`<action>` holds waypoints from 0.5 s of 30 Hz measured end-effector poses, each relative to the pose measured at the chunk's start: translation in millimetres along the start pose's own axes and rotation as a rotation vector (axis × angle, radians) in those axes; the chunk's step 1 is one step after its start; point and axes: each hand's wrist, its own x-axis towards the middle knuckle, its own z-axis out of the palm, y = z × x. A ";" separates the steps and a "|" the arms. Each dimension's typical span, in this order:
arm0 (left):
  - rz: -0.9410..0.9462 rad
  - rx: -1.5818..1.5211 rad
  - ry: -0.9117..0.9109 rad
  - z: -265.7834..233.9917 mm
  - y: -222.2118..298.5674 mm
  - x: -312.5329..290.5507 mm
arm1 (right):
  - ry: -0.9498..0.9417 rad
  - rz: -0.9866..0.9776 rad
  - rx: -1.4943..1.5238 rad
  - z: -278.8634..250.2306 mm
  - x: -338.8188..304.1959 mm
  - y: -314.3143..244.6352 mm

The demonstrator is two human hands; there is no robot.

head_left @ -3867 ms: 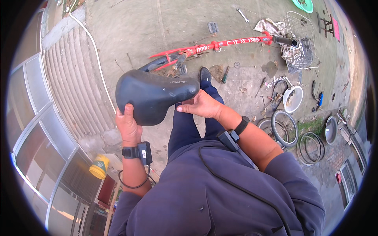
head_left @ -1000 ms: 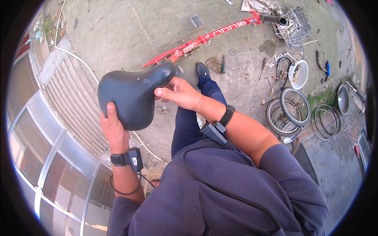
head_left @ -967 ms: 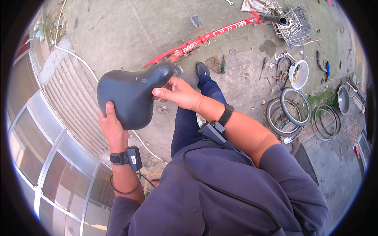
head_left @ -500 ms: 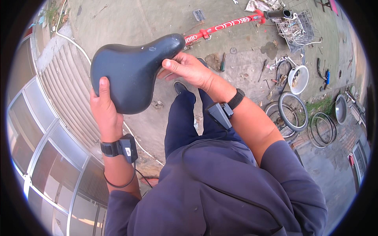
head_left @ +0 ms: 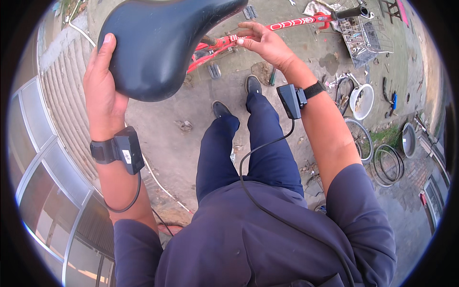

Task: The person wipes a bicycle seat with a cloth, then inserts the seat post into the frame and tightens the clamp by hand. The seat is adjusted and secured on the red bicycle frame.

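Note:
A broad black bicycle saddle (head_left: 148,48) fills the upper left of the view, its far edge cut off by the frame. My left hand (head_left: 103,79) grips its rear left edge, thumb on top and fingers hidden underneath. Under the saddle's right side, part of a post shows above a red bicycle frame (head_left: 291,24), which stretches away to the right. My right hand (head_left: 267,45) is off the saddle, in front of the frame's tube, with thumb and fingers apart. Whether it touches the tube I cannot tell. A black pedal (head_left: 214,71) shows below the frame.
At the far right lies a wire basket (head_left: 363,38) by the handlebar end. A white basin (head_left: 361,101), loose tyres (head_left: 386,165) and a grey basin (head_left: 408,140) lie along the right. Corrugated sheeting (head_left: 67,105) and a glazed panel (head_left: 52,191) line the left.
The saddle has shifted up and slightly left in view, with my left hand still on it. My right hand has left the saddle's nose and moved up and right, in front of the red frame.

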 end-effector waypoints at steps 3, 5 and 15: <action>0.088 -0.099 -0.010 1.0 -7.0 1.6 | 0.006 0.058 -0.051 6.4 19.5 44.4; 0.176 -0.118 -0.054 1.3 -12.3 0.9 | -0.027 -0.016 -0.147 11.3 37.9 73.3; 0.376 -0.027 0.184 -43.1 -19.5 19.8 | -0.046 -0.191 -0.462 53.1 125.6 159.8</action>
